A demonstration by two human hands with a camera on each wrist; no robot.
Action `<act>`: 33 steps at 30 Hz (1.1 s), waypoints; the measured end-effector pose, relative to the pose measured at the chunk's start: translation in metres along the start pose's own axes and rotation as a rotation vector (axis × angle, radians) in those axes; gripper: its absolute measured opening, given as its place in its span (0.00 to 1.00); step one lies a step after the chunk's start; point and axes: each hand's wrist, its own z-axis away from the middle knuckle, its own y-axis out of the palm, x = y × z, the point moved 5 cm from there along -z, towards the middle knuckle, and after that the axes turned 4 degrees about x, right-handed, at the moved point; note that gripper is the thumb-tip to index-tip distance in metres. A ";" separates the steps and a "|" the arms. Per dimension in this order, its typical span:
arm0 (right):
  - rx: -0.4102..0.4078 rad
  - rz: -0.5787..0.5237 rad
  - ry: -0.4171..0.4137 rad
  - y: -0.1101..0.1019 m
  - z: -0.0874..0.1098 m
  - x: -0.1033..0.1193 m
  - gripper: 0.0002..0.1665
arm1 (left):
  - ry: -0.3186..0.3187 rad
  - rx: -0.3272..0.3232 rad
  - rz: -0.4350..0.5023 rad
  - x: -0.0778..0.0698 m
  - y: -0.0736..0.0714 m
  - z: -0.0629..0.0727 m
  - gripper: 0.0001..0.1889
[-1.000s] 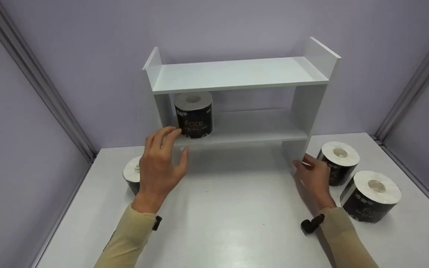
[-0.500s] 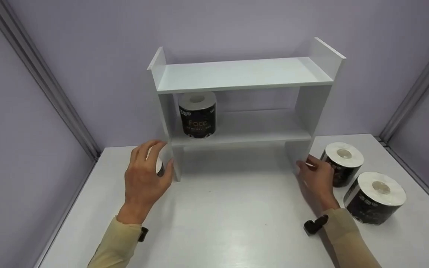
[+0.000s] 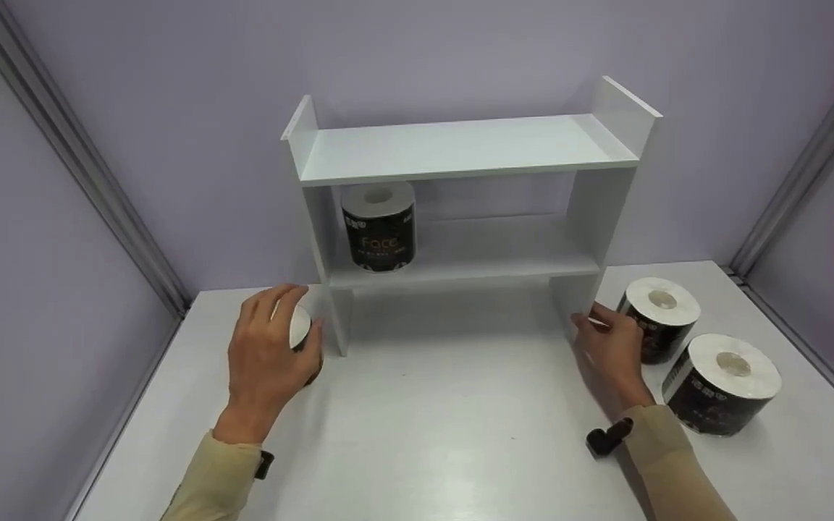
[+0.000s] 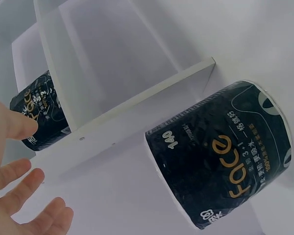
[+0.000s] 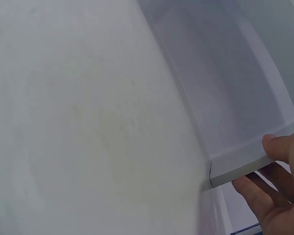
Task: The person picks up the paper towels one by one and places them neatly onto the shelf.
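My left hand [image 3: 265,354] is over a toilet roll [image 3: 301,327] at the left of the shelf, fingers spread and bent loosely, hiding most of it. In the left wrist view that black-wrapped roll [image 4: 220,156] shows apart from the fingers [image 4: 24,191]. With my right hand [image 3: 614,351] I pinch the lower front edge of the white shelf unit's [image 3: 460,148] right side panel. The right wrist view shows the thumb on the panel's [image 5: 235,174] inner face, fingers on the outer. Another toilet roll [image 3: 381,242] stands upright at the left end of the middle shelf.
To the right of the unit, two more toilet rolls stand on the white table [image 3: 446,449], a rear roll [image 3: 656,315] close beside my right hand and a nearer roll [image 3: 721,391]. A pale wall [image 3: 453,51] rises behind the unit.
My left hand has moved from in front of the middle shelf's roll down and left to the roll on the table. My right hand keeps its grip on the side panel.
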 end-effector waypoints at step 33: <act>-0.035 -0.003 0.055 0.001 0.003 0.008 0.22 | -0.032 0.039 -0.022 0.031 0.000 0.037 0.21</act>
